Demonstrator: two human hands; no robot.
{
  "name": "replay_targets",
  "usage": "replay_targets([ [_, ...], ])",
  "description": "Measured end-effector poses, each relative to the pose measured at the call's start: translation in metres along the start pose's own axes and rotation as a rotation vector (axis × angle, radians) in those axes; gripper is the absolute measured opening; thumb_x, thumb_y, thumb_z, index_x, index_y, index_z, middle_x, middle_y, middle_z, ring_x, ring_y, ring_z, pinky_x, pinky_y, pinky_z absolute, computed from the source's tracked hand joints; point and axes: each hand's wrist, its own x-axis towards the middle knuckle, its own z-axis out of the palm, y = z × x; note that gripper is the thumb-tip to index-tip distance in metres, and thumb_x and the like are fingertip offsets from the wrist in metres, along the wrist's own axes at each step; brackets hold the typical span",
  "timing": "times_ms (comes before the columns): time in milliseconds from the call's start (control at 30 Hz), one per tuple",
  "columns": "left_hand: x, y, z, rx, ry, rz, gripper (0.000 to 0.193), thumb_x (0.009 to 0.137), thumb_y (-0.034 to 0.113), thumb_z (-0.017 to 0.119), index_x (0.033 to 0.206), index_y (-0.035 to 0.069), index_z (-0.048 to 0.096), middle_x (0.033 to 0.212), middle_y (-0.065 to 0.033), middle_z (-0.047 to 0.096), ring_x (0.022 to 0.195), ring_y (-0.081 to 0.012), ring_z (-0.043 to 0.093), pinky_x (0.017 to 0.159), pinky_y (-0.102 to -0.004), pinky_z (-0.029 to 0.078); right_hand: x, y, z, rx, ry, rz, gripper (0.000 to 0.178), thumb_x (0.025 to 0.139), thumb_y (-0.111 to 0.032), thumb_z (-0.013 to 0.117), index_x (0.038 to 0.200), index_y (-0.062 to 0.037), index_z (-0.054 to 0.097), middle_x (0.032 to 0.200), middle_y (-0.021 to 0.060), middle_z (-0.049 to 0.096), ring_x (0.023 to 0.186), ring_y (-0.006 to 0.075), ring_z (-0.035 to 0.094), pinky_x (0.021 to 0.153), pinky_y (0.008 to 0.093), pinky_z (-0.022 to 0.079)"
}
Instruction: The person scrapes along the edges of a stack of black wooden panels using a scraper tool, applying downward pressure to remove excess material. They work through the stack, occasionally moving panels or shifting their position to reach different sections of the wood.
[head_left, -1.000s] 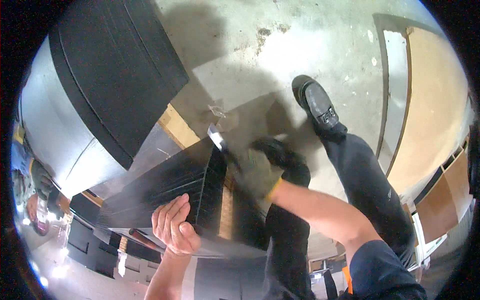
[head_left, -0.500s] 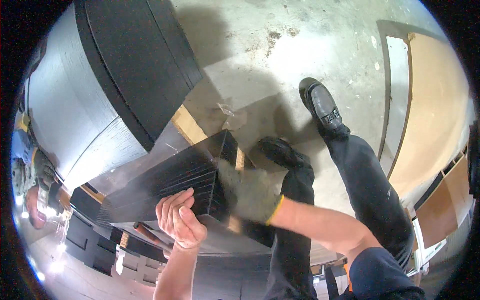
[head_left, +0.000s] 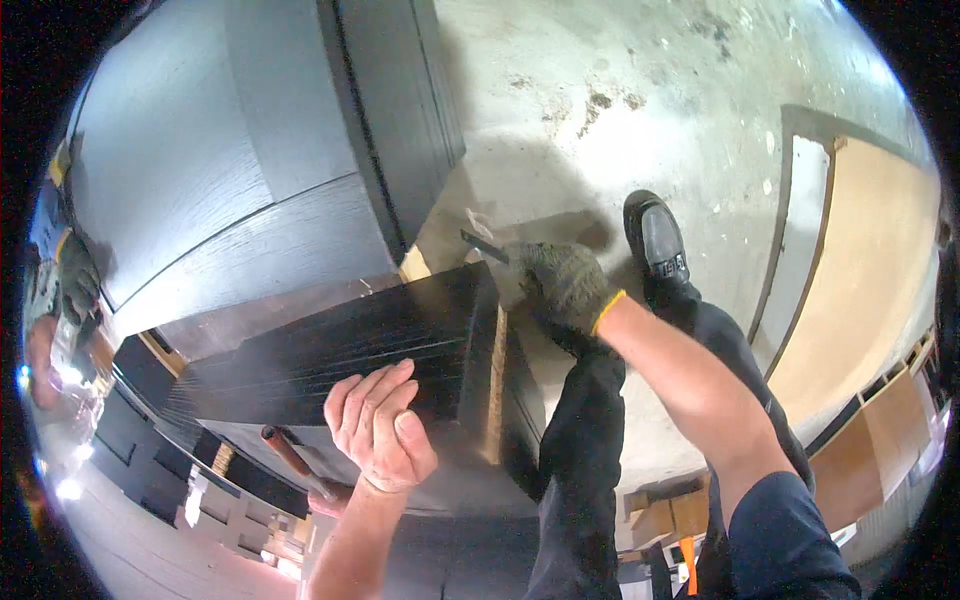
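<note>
My left hand (head_left: 382, 425) is bare and lies against the near side of a stack of thin black panels (head_left: 340, 345). Its fingers are loosely bent, with nothing visible in them. A grey-green work glove with a yellow cuff covers my right hand (head_left: 568, 285). That hand is closed around a flat dark tool (head_left: 485, 247), whose narrow end sticks out to the left; its exact kind I cannot make out. It hovers just beyond the stack's right end, where a light brown raw edge (head_left: 495, 385) shows.
A large black wooden panel piece (head_left: 240, 150) stands at the far left. Below my left hand, a reddish-brown rod (head_left: 292, 460) projects. Another person's gloved hand (head_left: 77, 278) is at the left rim. Pale boards (head_left: 850, 280) stand right; my shoe (head_left: 658, 240) is on the concrete floor.
My right hand has moved right and away from the stack's end, and the dark tool now shows in it. My left hand stays at the stack. The whole view has shifted.
</note>
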Motion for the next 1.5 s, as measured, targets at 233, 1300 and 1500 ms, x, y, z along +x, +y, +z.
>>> replay_targets([
  [233, -0.011, 0.006, 0.013, 0.163, 0.36, -0.697, 0.04, 0.107, 0.025, 0.036, 0.108, -0.005, 0.062, 0.12, -0.015, 0.066, 0.112, -0.0284, 0.056, 0.104, -0.04, 0.038, 0.074, -0.021, -0.036, -0.33, -0.562, 0.014, 0.034, 0.085, -0.026, 0.063, 0.114, -0.009, 0.065, 0.098, 0.0187, 0.071, 0.089, 0.0374, 0.069, 0.075, 0.0482, 0.054],
  [1300, -0.015, 0.003, 0.017, -0.02, 0.522, -0.686, 0.025, 0.102, 0.013, 0.039, 0.106, 0.0, 0.059, 0.114, -0.0133, 0.068, 0.107, -0.0267, 0.056, 0.109, -0.0464, 0.03, -0.002, -0.122, -0.112, 0.117, -0.359, -0.834, 0.025, 0.088, -0.024, 0.053, 0.106, -0.0106, 0.063, 0.064, 0.0055, 0.057, 0.055, 0.0239, 0.061, 0.045, 0.0407, 0.046],
  [1500, -0.019, 0.0, 0.023, -0.066, 0.614, -0.654, 0.021, 0.103, 0.009, 0.038, 0.112, -0.003, 0.053, 0.115, -0.0164, 0.061, 0.104, -0.0277, 0.054, 0.103, -0.0446, 0.036, 0.039, -0.104, -0.097, -0.154, -0.298, -0.467, 0.025, 0.083, -0.021, 0.057, 0.104, -0.0083, 0.061, 0.07, 0.013, 0.061, 0.064, 0.0348, 0.064, 0.052, 0.0484, 0.049],
])
